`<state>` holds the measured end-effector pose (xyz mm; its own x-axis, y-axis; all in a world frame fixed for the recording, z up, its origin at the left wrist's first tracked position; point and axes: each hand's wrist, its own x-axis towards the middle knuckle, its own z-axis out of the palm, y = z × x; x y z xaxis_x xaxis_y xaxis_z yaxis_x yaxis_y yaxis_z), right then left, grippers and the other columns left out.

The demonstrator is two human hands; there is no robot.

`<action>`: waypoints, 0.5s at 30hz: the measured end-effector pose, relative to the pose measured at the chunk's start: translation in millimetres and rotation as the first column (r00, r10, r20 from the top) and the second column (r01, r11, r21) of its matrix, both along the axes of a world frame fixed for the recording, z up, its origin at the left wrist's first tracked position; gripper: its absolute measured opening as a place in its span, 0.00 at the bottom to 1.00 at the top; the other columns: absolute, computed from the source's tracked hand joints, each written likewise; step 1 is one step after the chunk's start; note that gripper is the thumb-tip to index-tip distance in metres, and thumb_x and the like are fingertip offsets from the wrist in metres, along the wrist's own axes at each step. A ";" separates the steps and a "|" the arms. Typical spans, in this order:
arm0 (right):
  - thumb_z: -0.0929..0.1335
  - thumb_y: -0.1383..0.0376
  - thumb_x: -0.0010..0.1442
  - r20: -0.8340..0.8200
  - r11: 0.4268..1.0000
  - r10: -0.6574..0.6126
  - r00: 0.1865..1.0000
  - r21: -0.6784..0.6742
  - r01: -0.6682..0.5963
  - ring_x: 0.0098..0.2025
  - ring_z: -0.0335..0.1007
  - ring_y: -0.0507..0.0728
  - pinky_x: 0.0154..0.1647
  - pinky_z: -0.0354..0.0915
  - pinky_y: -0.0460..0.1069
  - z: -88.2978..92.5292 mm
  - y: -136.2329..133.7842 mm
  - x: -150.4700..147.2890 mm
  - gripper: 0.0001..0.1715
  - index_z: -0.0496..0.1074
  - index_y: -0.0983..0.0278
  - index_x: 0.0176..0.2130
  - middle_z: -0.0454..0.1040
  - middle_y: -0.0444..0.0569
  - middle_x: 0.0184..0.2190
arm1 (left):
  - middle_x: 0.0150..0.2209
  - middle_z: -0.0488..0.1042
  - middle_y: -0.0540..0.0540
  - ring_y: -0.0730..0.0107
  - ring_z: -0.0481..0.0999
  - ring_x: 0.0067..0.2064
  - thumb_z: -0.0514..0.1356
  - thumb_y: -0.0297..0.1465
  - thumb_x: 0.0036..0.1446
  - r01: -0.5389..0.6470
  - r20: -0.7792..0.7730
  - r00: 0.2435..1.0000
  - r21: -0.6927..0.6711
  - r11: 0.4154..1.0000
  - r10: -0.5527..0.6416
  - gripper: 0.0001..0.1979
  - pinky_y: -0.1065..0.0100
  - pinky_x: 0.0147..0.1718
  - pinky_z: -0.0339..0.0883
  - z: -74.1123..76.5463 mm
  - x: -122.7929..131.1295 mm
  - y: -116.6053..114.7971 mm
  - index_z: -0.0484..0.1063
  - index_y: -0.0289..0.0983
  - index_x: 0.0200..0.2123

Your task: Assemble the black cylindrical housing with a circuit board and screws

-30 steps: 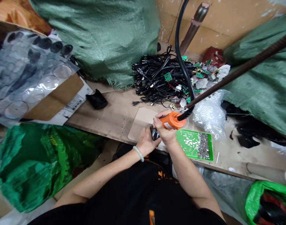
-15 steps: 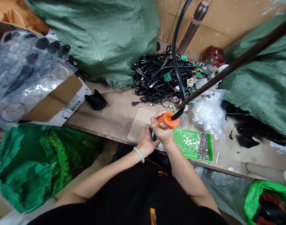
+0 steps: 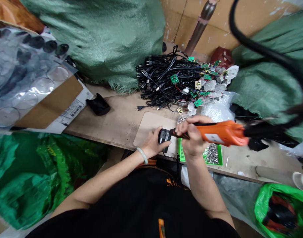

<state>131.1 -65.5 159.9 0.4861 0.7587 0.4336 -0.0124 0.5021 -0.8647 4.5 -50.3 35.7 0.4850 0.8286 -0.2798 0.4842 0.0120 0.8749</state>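
My left hand point(image 3: 153, 143) is closed around a small black plastic housing point(image 3: 163, 136), held over the pale board point(image 3: 145, 127) at the bench's front edge. My right hand point(image 3: 194, 137) grips an orange electric screwdriver point(image 3: 222, 132), tilted nearly level with its tip pointing left at the housing. The tip sits close against the housing's right side; whether it touches a screw cannot be made out. Beneath my right hand, partly hidden, lies a green tray point(image 3: 220, 155) of small metal screws point(image 3: 211, 153). A round dish of screws point(image 3: 182, 119) stands just behind.
Black power cords point(image 3: 166, 76) with plugs and green circuit boards point(image 3: 174, 78) are heaped at the back. A curved black part point(image 3: 99, 104) lies on the left. Clear plastic bags point(image 3: 218, 107) sit behind the tray. A thick black cable point(image 3: 270, 54) hangs at the right.
The screwdriver has swung from upright to nearly level, its body now pointing right. My right hand has shifted right, and more of the black housing shows in my left hand.
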 end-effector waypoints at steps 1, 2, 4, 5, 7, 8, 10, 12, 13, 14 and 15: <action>0.75 0.59 0.63 -0.019 0.999 -0.001 1.000 0.033 0.001 0.19 0.65 0.49 0.21 0.66 0.47 7.8 -5.3 1.8 0.08 0.74 0.58 0.39 0.66 0.37 0.22 | 0.48 0.67 0.40 0.51 0.74 0.51 0.69 0.47 0.55 0.015 -0.020 1.000 0.006 1.000 -0.015 0.37 0.48 0.55 0.69 0.1 0.6 5.0 0.62 0.39 0.62; 0.75 0.60 0.63 -0.033 0.999 0.007 0.999 0.045 -0.005 0.19 0.65 0.49 0.21 0.66 0.47 14.1 -10.6 2.6 0.08 0.74 0.59 0.37 0.67 0.38 0.22 | 0.47 0.67 0.40 0.52 0.74 0.50 0.68 0.47 0.57 0.020 -0.030 0.999 0.020 1.000 -0.020 0.33 0.49 0.55 0.69 0.0 1.9 10.4 0.63 0.38 0.59; 0.75 0.60 0.62 -0.057 0.999 0.028 0.998 0.035 -0.026 0.18 0.65 0.49 0.20 0.65 0.46 20.0 -20.8 1.6 0.08 0.75 0.60 0.36 0.67 0.38 0.22 | 0.47 0.67 0.41 0.55 0.73 0.49 0.68 0.46 0.56 0.020 -0.032 0.999 0.064 0.998 -0.018 0.29 0.51 0.54 0.69 -0.6 6.4 21.8 0.64 0.37 0.53; 0.75 0.59 0.62 -0.069 0.999 0.041 0.997 0.022 -0.039 0.18 0.65 0.49 0.20 0.65 0.46 19.7 -25.3 -0.2 0.09 0.75 0.60 0.36 0.68 0.38 0.22 | 0.46 0.67 0.41 0.56 0.72 0.49 0.69 0.46 0.55 0.019 -0.031 0.999 0.084 0.996 -0.017 0.28 0.52 0.54 0.69 -0.9 9.2 27.6 0.63 0.37 0.50; 0.75 0.59 0.63 -0.087 0.998 0.067 0.994 -0.008 -0.068 0.18 0.66 0.49 0.20 0.65 0.47 13.8 -32.7 -5.0 0.08 0.75 0.59 0.36 0.68 0.38 0.22 | 0.44 0.68 0.43 0.58 0.72 0.48 0.70 0.46 0.52 0.027 -0.029 0.999 0.107 0.994 -0.024 0.28 0.55 0.52 0.68 -0.9 14.9 38.5 0.61 0.38 0.46; 0.75 0.59 0.63 -0.091 0.996 0.080 0.993 -0.019 -0.082 0.18 0.66 0.49 0.20 0.66 0.47 9.3 -35.5 -7.6 0.09 0.75 0.59 0.37 0.68 0.38 0.23 | 0.42 0.68 0.44 0.59 0.72 0.46 0.70 0.46 0.51 0.039 -0.033 0.999 0.105 0.994 -0.035 0.28 0.57 0.51 0.69 -0.6 17.3 43.4 0.61 0.38 0.45; 0.76 0.58 0.63 -0.092 0.994 0.102 0.991 -0.040 -0.106 0.19 0.67 0.50 0.21 0.67 0.47 -0.3 -39.2 -12.2 0.09 0.75 0.59 0.37 0.69 0.38 0.23 | 0.39 0.68 0.47 0.61 0.72 0.42 0.71 0.47 0.49 0.078 -0.059 0.996 0.073 0.994 -0.074 0.29 0.58 0.47 0.69 0.9 20.5 51.0 0.60 0.39 0.43; 0.76 0.57 0.62 -0.089 0.990 0.105 0.990 -0.081 -0.112 0.20 0.68 0.50 0.22 0.68 0.48 -8.4 -40.6 -15.3 0.11 0.73 0.58 0.38 0.69 0.38 0.24 | 0.39 0.69 0.48 0.61 0.72 0.41 0.71 0.48 0.49 0.121 -0.082 0.990 0.041 0.992 -0.117 0.30 0.58 0.46 0.69 3.6 21.4 55.5 0.60 0.39 0.44; 0.76 0.56 0.62 -0.085 0.988 0.099 0.991 -0.108 -0.108 0.20 0.68 0.51 0.22 0.68 0.48 -11.6 -40.5 -16.3 0.12 0.72 0.58 0.38 0.68 0.38 0.24 | 0.40 0.69 0.47 0.60 0.72 0.42 0.70 0.48 0.49 0.139 -0.087 0.987 0.032 0.990 -0.135 0.30 0.57 0.47 0.70 5.4 21.1 56.7 0.61 0.38 0.45; 0.76 0.55 0.62 -0.077 0.986 0.092 0.993 -0.135 -0.101 0.20 0.68 0.51 0.22 0.67 0.48 -14.4 -40.1 -17.0 0.13 0.72 0.58 0.38 0.68 0.38 0.24 | 0.42 0.70 0.46 0.58 0.73 0.44 0.70 0.48 0.49 0.156 -0.087 0.984 0.028 0.987 -0.154 0.30 0.56 0.49 0.70 7.3 20.6 57.5 0.62 0.38 0.47; 0.76 0.54 0.62 -0.068 0.983 0.084 0.994 -0.156 -0.094 0.20 0.68 0.51 0.22 0.67 0.48 -16.8 -39.4 -17.6 0.13 0.71 0.58 0.38 0.68 0.38 0.24 | 0.44 0.70 0.44 0.56 0.73 0.47 0.69 0.48 0.50 0.179 -0.086 0.981 0.024 0.984 -0.176 0.30 0.55 0.51 0.69 9.3 19.9 58.0 0.64 0.38 0.49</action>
<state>113.6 -104.9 143.0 0.4353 0.8570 0.2759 -0.1059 0.3531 -0.9296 24.4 7.8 45.0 0.6013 0.7403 -0.3006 0.5472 -0.1075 0.8300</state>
